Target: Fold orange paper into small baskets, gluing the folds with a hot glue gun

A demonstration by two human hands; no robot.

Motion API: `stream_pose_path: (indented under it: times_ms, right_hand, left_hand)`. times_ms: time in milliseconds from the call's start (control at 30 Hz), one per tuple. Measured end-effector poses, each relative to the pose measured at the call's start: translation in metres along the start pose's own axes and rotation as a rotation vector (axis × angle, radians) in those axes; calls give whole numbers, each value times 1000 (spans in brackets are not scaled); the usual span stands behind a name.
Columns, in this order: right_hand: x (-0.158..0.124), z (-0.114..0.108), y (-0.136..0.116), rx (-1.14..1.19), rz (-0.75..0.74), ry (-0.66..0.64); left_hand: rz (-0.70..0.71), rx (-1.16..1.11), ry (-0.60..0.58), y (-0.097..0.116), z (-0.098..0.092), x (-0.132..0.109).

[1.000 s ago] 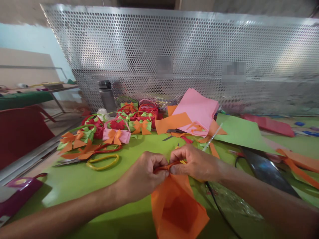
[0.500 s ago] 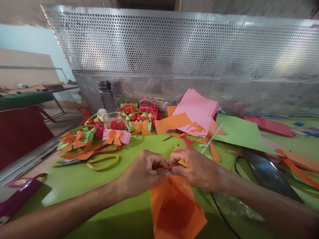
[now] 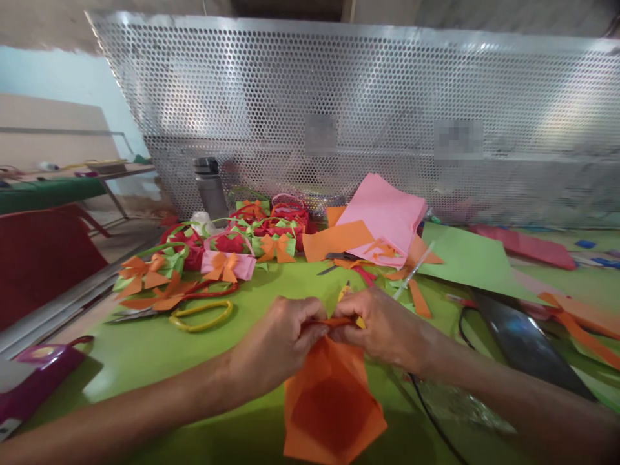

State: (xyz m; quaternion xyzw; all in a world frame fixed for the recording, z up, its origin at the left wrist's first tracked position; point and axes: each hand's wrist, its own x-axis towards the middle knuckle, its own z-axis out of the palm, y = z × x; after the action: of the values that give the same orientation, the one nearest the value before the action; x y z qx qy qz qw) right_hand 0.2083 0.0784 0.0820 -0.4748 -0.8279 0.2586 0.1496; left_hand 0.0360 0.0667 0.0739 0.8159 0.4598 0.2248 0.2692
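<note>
An orange folded paper bag (image 3: 358, 394) hangs from both hands near the front of the green table, its open end turned toward me with a dark hollow inside. My left hand (image 3: 283, 345) pinches the far folded edge between thumb and fingers. Right beside it, my right hand (image 3: 382, 332) grips the same edge from the other side, thumbs almost meeting. Just behind the right hand, a yellow tool (image 3: 345, 290) shows in part; the hand covers the rest of it.
Small paper bags with bows (image 3: 227, 265) cluster at the back left. Yellow-handled scissors (image 3: 201, 316) lie before them. Pink sheets (image 3: 382, 216) and a green sheet (image 3: 479, 258) lie behind. At right is a black phone-like slab (image 3: 527, 342); at left, a purple device (image 3: 43, 381). A perforated metal panel (image 3: 271, 84) stands behind.
The paper bag's open end has swung slightly left and up. Both hands keep their pinch on the far edge, and more of the yellow tool now shows.
</note>
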Motion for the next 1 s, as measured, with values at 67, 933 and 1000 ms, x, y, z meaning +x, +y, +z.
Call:
stream_pose_path:
  times_ms: [67,933,1000]
  right_hand:
    - [0,0,1,14,0,-19]
    - [-2,7,-1,-227,-66,113]
    - [-2,6,0,-215,-74,122]
  left_hand:
    - [1,4,-1,-1,0,1]
    - [-105,-115,-218,-14,-3,10]
    - [-125,-142,-237,-15,-3,12]
